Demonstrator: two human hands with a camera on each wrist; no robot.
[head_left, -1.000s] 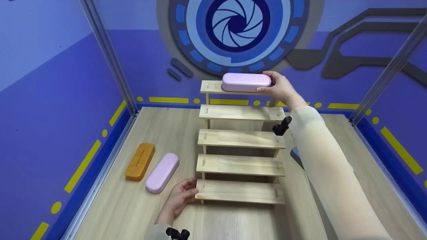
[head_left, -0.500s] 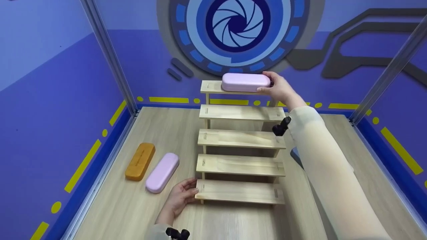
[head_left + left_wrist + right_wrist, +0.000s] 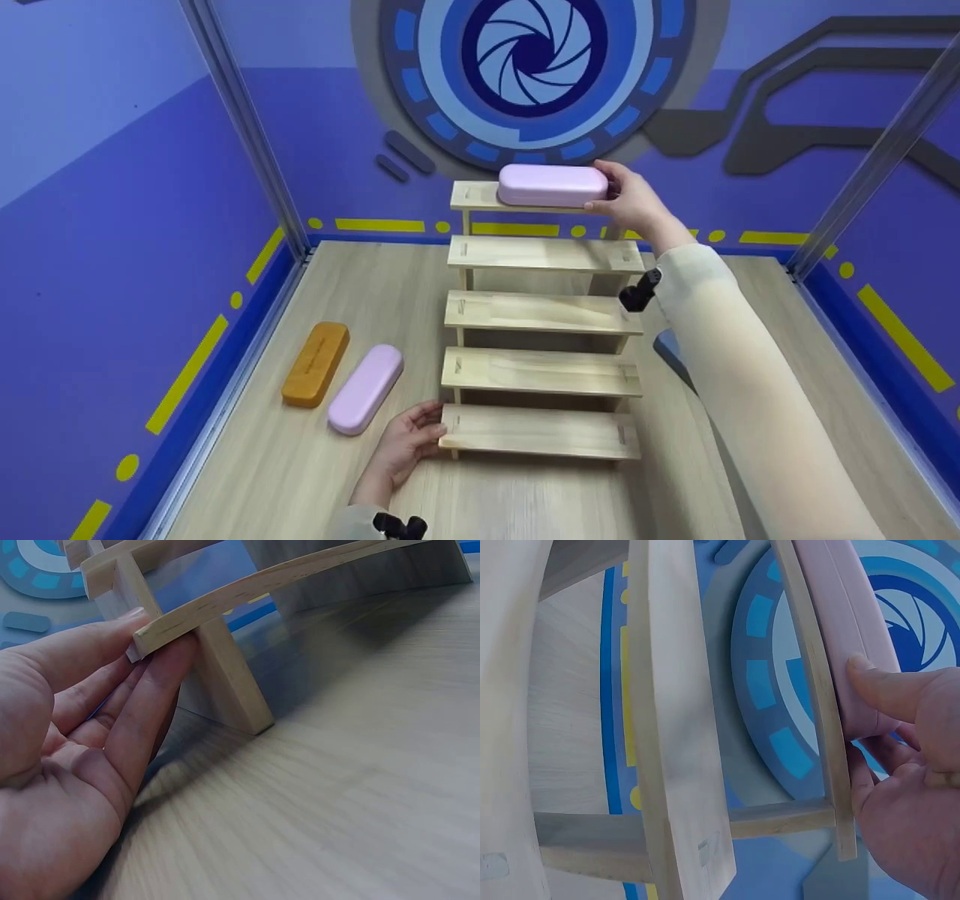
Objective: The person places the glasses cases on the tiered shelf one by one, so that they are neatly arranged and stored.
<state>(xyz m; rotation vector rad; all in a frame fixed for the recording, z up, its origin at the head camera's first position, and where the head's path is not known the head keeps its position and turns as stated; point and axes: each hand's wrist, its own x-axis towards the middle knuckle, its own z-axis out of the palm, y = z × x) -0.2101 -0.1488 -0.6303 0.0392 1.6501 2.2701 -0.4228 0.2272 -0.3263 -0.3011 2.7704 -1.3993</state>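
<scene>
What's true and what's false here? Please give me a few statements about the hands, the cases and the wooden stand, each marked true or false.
1. The right hand holds the right end of the upper pink case on the top shelf. True.
2. The brown case lies left of the lower pink case on the table. True.
3. The left hand grips the brown case. False: its fingers and thumb pinch the left end of the bottom shelf.
4. The wooden stand has three shelves. False: it has five.
5. A bluish-grey object is partly hidden by the right sleeve. True.
</scene>
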